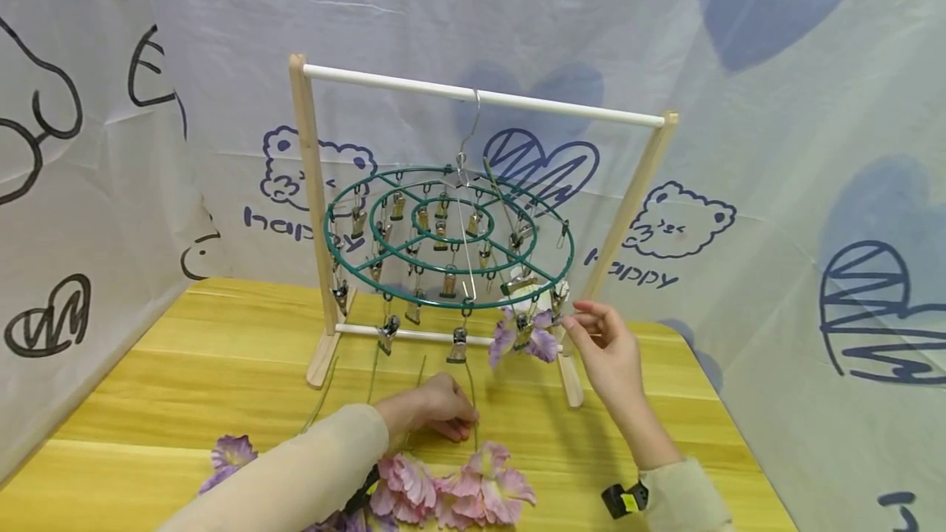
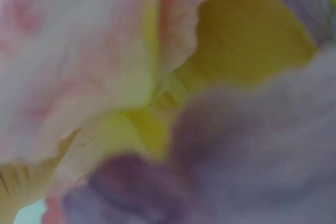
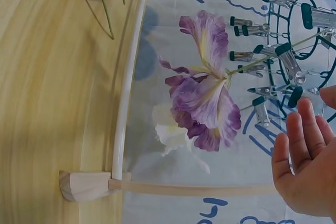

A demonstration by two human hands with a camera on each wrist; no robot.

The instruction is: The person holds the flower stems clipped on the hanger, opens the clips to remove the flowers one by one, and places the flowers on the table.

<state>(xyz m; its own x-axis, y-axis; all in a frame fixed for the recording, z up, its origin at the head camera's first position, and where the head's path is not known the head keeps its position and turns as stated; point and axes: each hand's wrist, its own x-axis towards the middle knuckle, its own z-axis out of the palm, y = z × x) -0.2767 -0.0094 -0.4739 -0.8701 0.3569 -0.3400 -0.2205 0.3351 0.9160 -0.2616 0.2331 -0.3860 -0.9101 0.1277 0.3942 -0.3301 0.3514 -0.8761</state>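
Looks like the flower-clipping step on the round green hanger [image 1: 571, 257]: a purple flower [image 3: 210, 100] dangles under its right side. Left hand [image 1: 443, 409] seems to pinch a stem [image 1: 475, 433] just above the pink flowers [image 1: 488, 491] on the table [image 1: 650, 433]. Right hand [image 1: 609, 355] is at a rim clip [image 1: 559, 298], outer fingers spread, can't tell if it's gripping. Next move probably needs clip jaws squeezed apart and that stem lifted in
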